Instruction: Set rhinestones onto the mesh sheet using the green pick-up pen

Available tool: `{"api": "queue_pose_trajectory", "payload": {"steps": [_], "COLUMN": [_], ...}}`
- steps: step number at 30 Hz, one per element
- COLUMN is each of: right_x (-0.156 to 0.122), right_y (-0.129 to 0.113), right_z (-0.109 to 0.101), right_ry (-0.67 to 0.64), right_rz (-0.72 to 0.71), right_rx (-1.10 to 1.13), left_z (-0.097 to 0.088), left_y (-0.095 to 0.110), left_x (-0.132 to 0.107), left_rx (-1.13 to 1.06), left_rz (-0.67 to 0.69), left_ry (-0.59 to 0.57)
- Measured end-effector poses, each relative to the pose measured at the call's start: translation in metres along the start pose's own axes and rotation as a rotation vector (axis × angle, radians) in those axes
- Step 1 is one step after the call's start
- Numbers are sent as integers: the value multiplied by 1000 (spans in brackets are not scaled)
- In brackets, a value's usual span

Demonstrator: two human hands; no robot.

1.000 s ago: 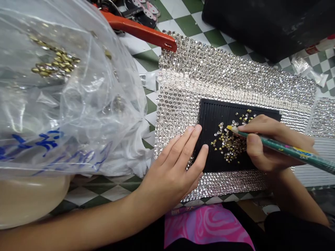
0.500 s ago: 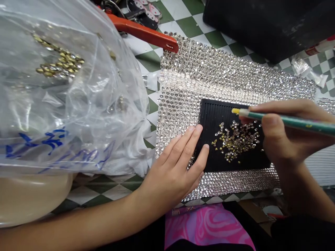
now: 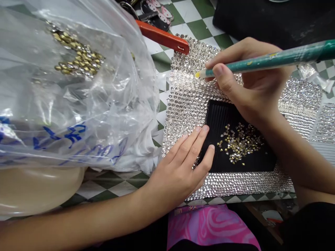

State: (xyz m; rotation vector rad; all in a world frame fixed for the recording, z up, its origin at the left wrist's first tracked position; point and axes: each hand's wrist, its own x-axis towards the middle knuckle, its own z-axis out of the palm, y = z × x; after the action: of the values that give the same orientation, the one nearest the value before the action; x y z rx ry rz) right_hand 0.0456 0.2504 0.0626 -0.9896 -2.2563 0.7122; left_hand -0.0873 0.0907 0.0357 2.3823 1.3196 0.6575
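My right hand (image 3: 251, 76) pinches a green pencil (image 3: 269, 61) with a yellow tip, held at a slant over a sheet of rhinestone mesh (image 3: 183, 101). That tip is at or just above the upper left rows of stones; contact I cannot tell. My left hand (image 3: 185, 158) lies flat with fingers outstretched, its fingertips on the left edge of a black ribbed tray (image 3: 220, 115). Loose rhinestones (image 3: 239, 143), silvery and gold-backed, are scattered in the tray, which rests on the mesh. My right wrist covers the tray's upper right corner.
A clear plastic bag (image 3: 125, 115) with gold-backed stones and blue writing fills the left. Below it sits a cream round container (image 3: 39, 191). An orange handle (image 3: 164, 38) overlaps the mesh's upper corner. A black object (image 3: 243, 21) stands at the back on the checkered tabletop (image 3: 201, 28).
My right hand has moved with the pencil up and left, from over the tray to the mesh's upper left part. My left hand stays at the tray's edge. The view has shifted slightly.
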Motion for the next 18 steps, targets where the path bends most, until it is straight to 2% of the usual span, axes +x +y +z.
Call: {"api": "queue_pose_trajectory", "payload": {"steps": [8,12,18], "right_x": [0,-1,0], "right_y": [-1,-2,-2], "right_z": [-1,-1,-3], "right_ry": [-25,6,38], "right_rz": [37,70,2], "right_rx": [-41,-49,-31], "left_z": [1,0,0], "left_y": [0,0,0], "left_x": [-1,-1,0], "left_rx": [6,2,7], "left_rz": [0,3,-2], "left_ry": [-7,-5,-6]}}
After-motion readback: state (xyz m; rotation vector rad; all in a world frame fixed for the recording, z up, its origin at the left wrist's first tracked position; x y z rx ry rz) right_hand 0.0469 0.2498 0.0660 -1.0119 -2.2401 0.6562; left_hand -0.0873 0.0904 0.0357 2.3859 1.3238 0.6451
